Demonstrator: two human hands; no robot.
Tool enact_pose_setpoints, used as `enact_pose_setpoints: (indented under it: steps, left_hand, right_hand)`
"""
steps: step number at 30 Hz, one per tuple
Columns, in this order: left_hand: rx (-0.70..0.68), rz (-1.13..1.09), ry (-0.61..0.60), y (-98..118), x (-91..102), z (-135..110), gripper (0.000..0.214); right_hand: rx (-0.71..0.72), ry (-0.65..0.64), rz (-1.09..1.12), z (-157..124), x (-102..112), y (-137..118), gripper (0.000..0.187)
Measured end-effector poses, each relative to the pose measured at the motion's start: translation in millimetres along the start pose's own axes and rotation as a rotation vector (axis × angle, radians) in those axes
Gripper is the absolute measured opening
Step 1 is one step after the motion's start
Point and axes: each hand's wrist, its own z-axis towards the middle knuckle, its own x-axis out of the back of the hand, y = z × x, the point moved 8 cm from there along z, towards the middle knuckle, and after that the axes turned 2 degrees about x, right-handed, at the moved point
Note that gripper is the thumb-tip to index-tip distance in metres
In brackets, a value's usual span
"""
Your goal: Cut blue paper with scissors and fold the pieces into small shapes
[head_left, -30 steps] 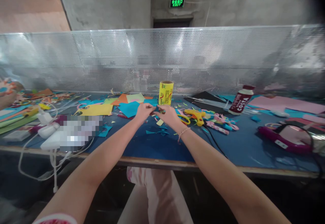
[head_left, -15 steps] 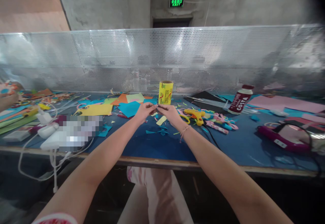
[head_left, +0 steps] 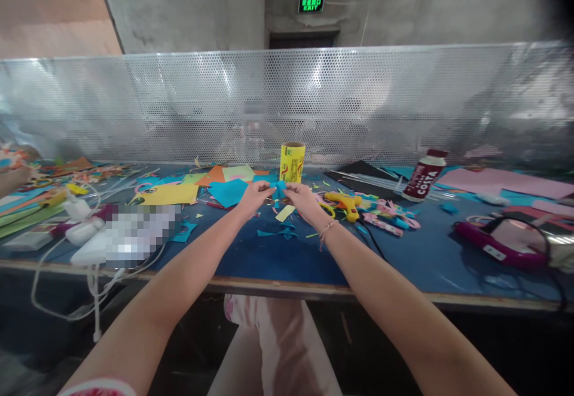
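Between my two hands, above the blue table, is a small piece of blue paper [head_left: 280, 190]. My right hand [head_left: 301, 197] pinches it at its right side. My left hand [head_left: 256, 197] is closed at its left edge, thumb and fingertips together; the exact grip is too small to see well. Just behind the fingers stands a yellow cardboard tube [head_left: 292, 161], upright. Below my hands lie cut blue paper pieces [head_left: 287, 231] and a pale yellow paper strip [head_left: 285, 213]. A yellow glue gun [head_left: 345, 203] rests to the right of my right hand.
Coloured paper sheets [head_left: 170, 194] lie at left, near a white device with cables [head_left: 85, 255]. At right stand a brown COSTA bottle [head_left: 426, 176] and a purple bag-like item [head_left: 502, 246]. A perforated metal screen [head_left: 201, 109] borders the table's back. Another person's hand [head_left: 18, 174] shows far left.
My hands have moved slightly apart, and the blue paper between the fingertips now shows more. The things on the table stay where they were.
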Motion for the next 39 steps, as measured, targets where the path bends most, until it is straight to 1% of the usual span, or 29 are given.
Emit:
enact_pose_setpoints:
  steps: [5,13,15,18,21,24,30,34,36,39]
  left_hand:
    - [0.021,0.03,0.014,-1.0,0.6,0.3,0.016]
    - [0.007,0.023,0.02,3.8,-0.5,-2.5,0.018]
    - [-0.001,0.009,0.001,4.2,-2.2,-3.0,0.019]
    - [-0.014,0.01,-0.06,3.5,-6.6,-3.1,0.022]
    - [0.009,-0.003,-0.09,0.7,-8.2,-3.0,0.023]
    - [0.019,-0.029,-0.091,0.1,-8.1,-3.0,0.024]
    - [0.038,-0.055,-0.052,-0.9,-5.6,-3.1,0.019]
    - [0.087,-0.115,-0.041,-2.2,-5.4,-3.9,0.019]
    - [0.105,-0.152,-0.032,-1.5,-5.0,-4.7,0.019]
    - [0.095,-0.165,-0.034,1.2,-4.9,-5.2,0.016]
  right_hand:
    - [-0.024,0.026,-0.005,1.1,8.2,0.3,0.016]
    - [-0.064,-0.002,0.044,-0.8,8.3,2.1,0.022]
    - [-0.072,-0.008,0.057,-1.9,7.2,2.0,0.023]
    - [-0.074,-0.018,0.064,-3.5,5.5,1.1,0.026]
    - [-0.075,-0.02,0.065,-4.2,4.9,0.8,0.028]
    - [-0.079,-0.016,0.079,-4.2,5.1,1.2,0.027]
    - [-0.116,-0.005,0.125,-4.8,5.3,3.8,0.024]
    - [-0.134,0.033,0.187,-5.1,7.0,4.4,0.024]
    - [-0.133,0.055,0.208,-4.8,8.1,4.0,0.021]
    - [-0.136,0.059,0.222,-4.4,8.2,2.9,0.015]
